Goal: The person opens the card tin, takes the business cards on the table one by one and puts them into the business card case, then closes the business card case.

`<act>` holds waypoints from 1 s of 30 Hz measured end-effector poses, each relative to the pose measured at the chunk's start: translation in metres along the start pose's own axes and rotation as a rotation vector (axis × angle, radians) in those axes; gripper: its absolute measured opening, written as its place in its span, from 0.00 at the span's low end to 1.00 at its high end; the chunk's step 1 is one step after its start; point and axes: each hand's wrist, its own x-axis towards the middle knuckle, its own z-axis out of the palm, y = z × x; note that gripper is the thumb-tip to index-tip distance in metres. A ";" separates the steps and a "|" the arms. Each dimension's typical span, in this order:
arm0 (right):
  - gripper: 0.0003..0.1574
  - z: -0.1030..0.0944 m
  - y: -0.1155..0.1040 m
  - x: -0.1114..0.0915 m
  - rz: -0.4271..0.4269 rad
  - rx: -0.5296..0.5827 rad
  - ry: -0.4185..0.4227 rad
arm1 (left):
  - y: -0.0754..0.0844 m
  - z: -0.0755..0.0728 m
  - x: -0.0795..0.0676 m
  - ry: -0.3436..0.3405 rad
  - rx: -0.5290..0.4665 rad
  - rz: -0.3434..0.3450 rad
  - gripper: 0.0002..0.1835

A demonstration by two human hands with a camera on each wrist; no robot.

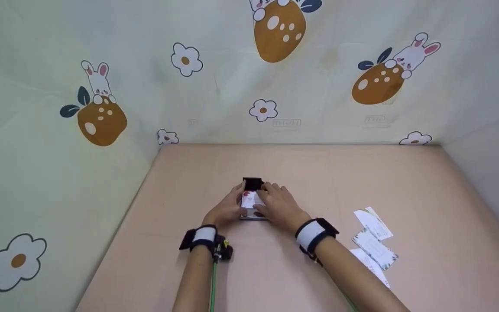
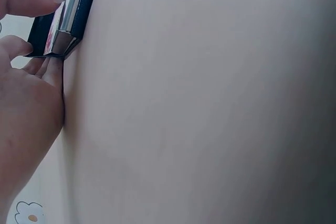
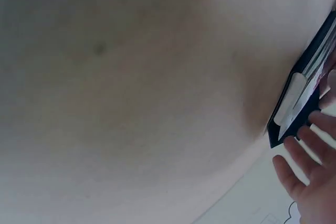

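A card case (image 1: 252, 184) with a black cover lies flipped open on the table, its lid pointing away from me. Inside its metal-edged tray is a white card (image 1: 248, 199) with red floral print. My left hand (image 1: 227, 211) grips the case along its left side, the thumb over the near part in the left wrist view. From the right, my right hand (image 1: 282, 208) reaches over the case, thumb and forefinger touching the card's face. Its other fingers (image 3: 299, 156) stretch out fairly straight by the lid in the right wrist view. Part of the card is hidden beneath this hand.
To the right of my right forearm lie three loose cards: a white and green one (image 1: 373, 223), a leaf-bordered one (image 1: 375, 249) and a white one (image 1: 371, 266) partly behind the arm. A patterned cloth wall (image 1: 223, 99) rises at the table's far edge.
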 end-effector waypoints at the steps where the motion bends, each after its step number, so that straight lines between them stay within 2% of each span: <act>1: 0.35 0.000 -0.001 -0.001 -0.016 0.021 -0.010 | 0.000 -0.001 0.000 0.001 0.001 0.008 0.53; 6: 0.40 0.000 -0.007 -0.006 -0.055 0.065 -0.088 | 0.000 -0.002 0.000 0.000 0.024 0.044 0.53; 12: 0.43 0.003 -0.012 -0.012 -0.049 0.051 -0.177 | -0.001 -0.002 0.000 -0.002 0.017 0.033 0.54; 17: 0.43 0.001 -0.014 -0.016 -0.048 0.047 -0.208 | -0.001 -0.002 0.000 -0.002 0.020 0.035 0.53; 24: 0.44 -0.001 -0.017 -0.024 -0.063 0.049 -0.239 | 0.001 -0.002 0.000 -0.037 -0.053 0.056 0.54; 30: 0.42 -0.002 -0.019 -0.026 -0.056 0.079 -0.244 | 0.000 -0.001 0.001 -0.043 -0.101 0.048 0.55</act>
